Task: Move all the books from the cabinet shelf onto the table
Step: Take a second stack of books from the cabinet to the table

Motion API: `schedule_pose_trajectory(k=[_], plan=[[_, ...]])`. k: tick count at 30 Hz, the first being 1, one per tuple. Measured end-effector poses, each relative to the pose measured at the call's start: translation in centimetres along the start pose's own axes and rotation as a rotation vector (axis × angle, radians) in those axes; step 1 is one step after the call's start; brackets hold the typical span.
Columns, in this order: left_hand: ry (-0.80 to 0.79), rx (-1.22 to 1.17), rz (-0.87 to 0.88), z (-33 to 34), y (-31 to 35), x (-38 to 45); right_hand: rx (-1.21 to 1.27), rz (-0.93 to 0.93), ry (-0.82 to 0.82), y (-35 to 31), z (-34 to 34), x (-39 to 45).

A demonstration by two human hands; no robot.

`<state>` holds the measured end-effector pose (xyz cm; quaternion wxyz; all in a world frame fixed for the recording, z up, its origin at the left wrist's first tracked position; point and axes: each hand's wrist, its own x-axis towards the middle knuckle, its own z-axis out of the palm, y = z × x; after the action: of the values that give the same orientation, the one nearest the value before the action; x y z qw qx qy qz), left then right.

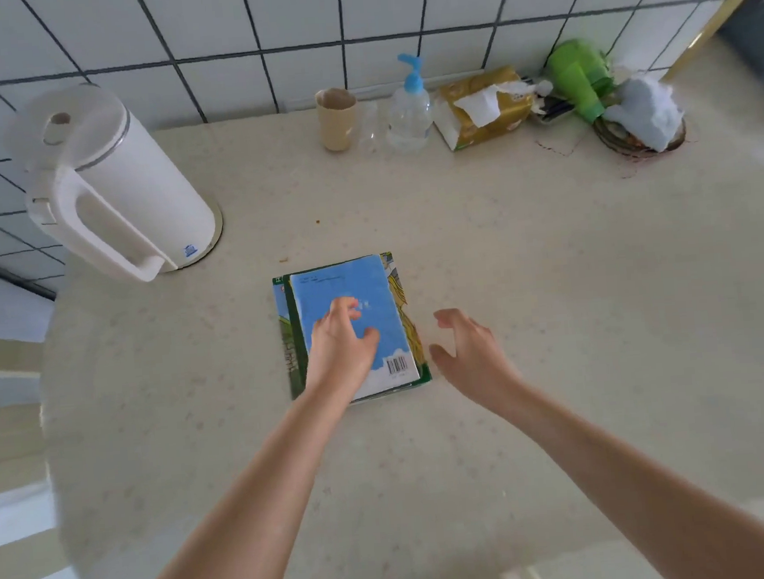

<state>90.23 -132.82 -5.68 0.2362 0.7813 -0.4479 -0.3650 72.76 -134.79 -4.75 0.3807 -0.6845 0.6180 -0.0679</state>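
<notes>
- A small stack of books lies flat at the centre of the frame on the table (pixel 533 323), the blue book (pixel 349 301) on top, its back cover and barcode facing up.
- Under it a green book (pixel 289 342) shows along the left edge and at the near right corner; I cannot tell how many books lie beneath.
- The stack's long axis runs from the bottom of the frame toward the top, tilted a little to the left at the far end.
- My left hand (pixel 340 338) is over the blue book, fingers loosely curled and spread; it grips nothing, and whether the palm presses on the cover I cannot tell.
- My right hand (pixel 467 351) is open and empty, fingers bent, just beside the stack's right edge and apart from it.
- The left hand is the nearer one to the books.
- The cabinet shelf is out of the frame, so I judge the next move is to pull both hands back toward the bottom of the frame and turn away for more books, if any remain.
- The kettle (pixel 111 182) stands at upper left, well apart from the stack.
</notes>
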Motion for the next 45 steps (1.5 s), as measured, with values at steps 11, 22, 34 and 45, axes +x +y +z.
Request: schedule_pose_trajectory(k=[11,22,34,45], plan=[[-0.245,-0.029,0.368,11.0,4.3,-11.3,0.016,0.230,0.362,14.1,-2.6,-16.4],[-0.683,0.163,0.707,23.2,4.6,-34.2,0.147,0.606,0.702,24.3,2.9,-45.6],[-1.337,0.393,1.136,34.3,-1.3,-66.5,0.443,1.254,1.182,27.3,15.0,-78.8],[-1.738,0.686,1.324,44.9,-4.3,-86.3,0.642,1.673,1.456,32.4,20.3,-94.7]])
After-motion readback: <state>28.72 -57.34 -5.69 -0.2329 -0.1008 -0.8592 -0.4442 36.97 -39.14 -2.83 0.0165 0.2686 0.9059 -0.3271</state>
